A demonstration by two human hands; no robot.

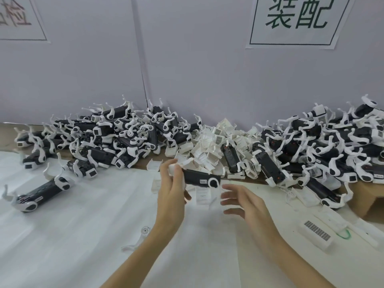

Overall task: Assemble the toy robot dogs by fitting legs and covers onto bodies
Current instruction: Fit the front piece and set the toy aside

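Above the white sheet – left hand grips one dog body; right hand fingers loose.

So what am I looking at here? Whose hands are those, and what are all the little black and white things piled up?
There is no machine here, just a person working. The picture comes from a camera worn on their head, so you see their own arms reaching forward.

The left hand grips a black toy dog body with a white round joint at one end. The right hand is open beside it, holding nothing.

Against the wall are heaps of toy robot dogs with white legs sticking out, and between them a pile of white covers. A loose white leg lies on the white table sheet. One toy dog lies alone on the left.

A paper sign hangs on the wall.
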